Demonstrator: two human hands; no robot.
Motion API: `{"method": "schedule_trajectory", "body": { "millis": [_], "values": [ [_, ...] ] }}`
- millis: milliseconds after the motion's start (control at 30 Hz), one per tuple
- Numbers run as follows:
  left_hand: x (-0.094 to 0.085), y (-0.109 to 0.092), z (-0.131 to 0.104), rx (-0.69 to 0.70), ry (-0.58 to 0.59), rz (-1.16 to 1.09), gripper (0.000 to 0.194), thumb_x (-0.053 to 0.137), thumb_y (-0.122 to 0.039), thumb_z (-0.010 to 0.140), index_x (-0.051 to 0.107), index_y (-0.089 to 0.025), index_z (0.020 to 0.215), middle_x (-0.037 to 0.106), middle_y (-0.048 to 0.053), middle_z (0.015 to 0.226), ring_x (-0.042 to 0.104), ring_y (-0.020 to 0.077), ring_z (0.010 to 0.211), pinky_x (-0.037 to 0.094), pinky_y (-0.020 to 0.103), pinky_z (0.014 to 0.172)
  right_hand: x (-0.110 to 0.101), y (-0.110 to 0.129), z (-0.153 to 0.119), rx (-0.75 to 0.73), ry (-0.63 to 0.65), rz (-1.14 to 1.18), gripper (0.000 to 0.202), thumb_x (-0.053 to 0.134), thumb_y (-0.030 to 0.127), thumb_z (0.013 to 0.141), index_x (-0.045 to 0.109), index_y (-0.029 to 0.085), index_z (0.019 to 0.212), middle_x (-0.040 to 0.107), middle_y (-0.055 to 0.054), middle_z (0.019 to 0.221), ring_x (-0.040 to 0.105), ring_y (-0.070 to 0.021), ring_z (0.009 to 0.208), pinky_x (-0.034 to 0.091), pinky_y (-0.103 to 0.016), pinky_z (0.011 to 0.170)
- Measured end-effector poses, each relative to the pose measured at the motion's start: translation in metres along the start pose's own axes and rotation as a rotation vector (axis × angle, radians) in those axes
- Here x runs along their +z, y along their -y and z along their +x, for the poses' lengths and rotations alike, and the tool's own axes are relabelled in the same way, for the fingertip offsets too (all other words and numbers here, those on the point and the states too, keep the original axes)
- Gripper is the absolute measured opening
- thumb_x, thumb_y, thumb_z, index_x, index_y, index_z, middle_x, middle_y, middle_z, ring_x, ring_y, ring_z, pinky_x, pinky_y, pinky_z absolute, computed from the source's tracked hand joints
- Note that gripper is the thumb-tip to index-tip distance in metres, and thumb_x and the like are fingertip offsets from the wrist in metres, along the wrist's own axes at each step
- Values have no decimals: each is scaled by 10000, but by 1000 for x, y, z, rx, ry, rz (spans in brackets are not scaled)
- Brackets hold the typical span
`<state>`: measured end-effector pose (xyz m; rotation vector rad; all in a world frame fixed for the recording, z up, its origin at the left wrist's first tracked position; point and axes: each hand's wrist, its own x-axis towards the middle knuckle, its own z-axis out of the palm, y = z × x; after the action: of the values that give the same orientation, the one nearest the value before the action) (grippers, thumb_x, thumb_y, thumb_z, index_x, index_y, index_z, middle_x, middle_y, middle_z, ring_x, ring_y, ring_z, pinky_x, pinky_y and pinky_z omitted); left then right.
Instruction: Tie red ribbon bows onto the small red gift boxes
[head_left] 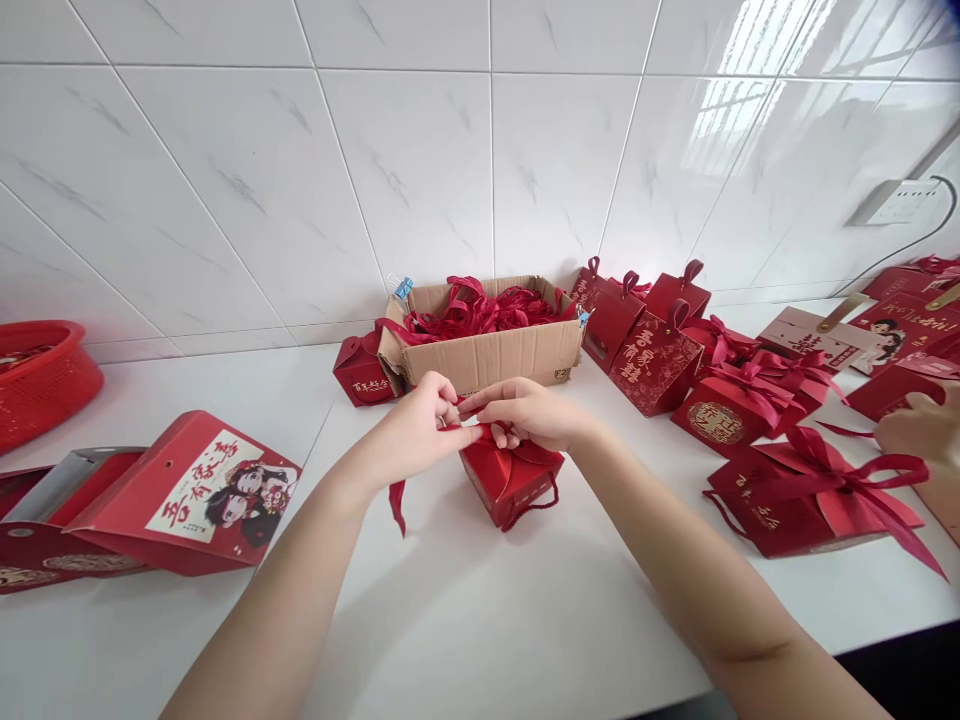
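Note:
In the middle of the white table stands a small red gift box point(504, 482) with a cord handle hanging at its front right. Both hands meet over its top. My left hand point(426, 428) pinches a red ribbon point(398, 508), whose loose end dangles to the left of the box. From the other side, my right hand point(531, 412) has its fingers curled on the same ribbon, just above the lid flaps. My fingers partly hide the ribbon where it crosses the box top.
Behind the box is a cardboard carton point(491, 358) full of red ribbons. Ribbon-tied gift boxes point(772, 500) and handled boxes point(656, 360) crowd the right. At left lie larger red boxes point(195, 490) and a red basket point(71, 385). Another person's hand point(919, 430) is at far right.

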<state>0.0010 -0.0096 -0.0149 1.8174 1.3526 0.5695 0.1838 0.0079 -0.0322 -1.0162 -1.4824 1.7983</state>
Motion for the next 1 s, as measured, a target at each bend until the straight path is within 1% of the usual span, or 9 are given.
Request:
{"method": "schedule_trajectory", "body": {
  "millis": [133,233,367,467,567,633,733,833,1000],
  "values": [
    [-5,-8,2,6,-113,-366,351,653,-306,773,427,-210,1022,595,-29,754,422,78,537,319,248,543,-1,1,-4,-73,103,-95,235,670,166,751,704,115,978,599,42,522,480,-30,432,369,-136,420],
    [-4,-15,1,34,-86,-601,411,675,-246,747,488,-169,1105,622,8,766,463,84,546,341,259,553,-2,-2,-2,-152,99,-105,188,682,246,775,709,123,914,703,-20,752,522,-23,447,388,-145,420],
    [-8,-18,1,167,-168,-712,413,635,-243,754,519,-165,1142,663,106,1093,622,206,917,430,333,763,-7,-4,2,-132,33,25,226,527,254,891,691,98,892,730,-81,833,538,-32,395,359,-155,364],
    [-14,-13,2,170,-263,-611,419,559,-196,731,504,-200,1147,649,82,1178,548,247,1151,372,397,946,-10,0,0,-122,16,112,236,464,163,902,683,77,911,692,-55,641,556,-59,393,317,-150,337],
    [-16,-7,3,59,-64,-422,536,512,-151,677,496,-246,1204,635,54,1221,501,262,1215,358,428,978,-12,5,-3,-109,12,164,321,391,199,946,678,59,917,620,-36,497,548,-77,376,294,-152,327],
    [-13,-5,2,28,67,-301,591,506,-137,670,483,-275,1244,598,48,1286,522,277,1186,411,424,918,-13,7,-5,-110,31,185,406,345,296,977,674,63,931,627,-54,505,558,-93,382,298,-163,327],
    [-6,-8,-1,99,-9,-152,496,549,-194,737,496,-276,1224,629,55,1232,568,270,1121,449,394,871,-13,8,-6,-130,29,181,453,326,384,983,665,84,955,680,-93,610,594,-114,422,314,-175,327],
    [-4,-14,-6,146,-114,-62,297,561,-318,819,544,-266,1111,714,27,972,634,229,976,472,347,816,-12,9,-7,-147,-21,148,440,313,360,988,660,93,945,701,-113,670,638,-136,482,320,-177,329],
    [-14,-23,-20,144,30,39,184,526,-400,866,578,-225,855,718,11,806,659,200,819,470,301,720,-11,9,-7,-183,-112,175,404,381,363,964,669,101,852,699,-114,672,600,-119,483,306,-178,327]
  ]
}}
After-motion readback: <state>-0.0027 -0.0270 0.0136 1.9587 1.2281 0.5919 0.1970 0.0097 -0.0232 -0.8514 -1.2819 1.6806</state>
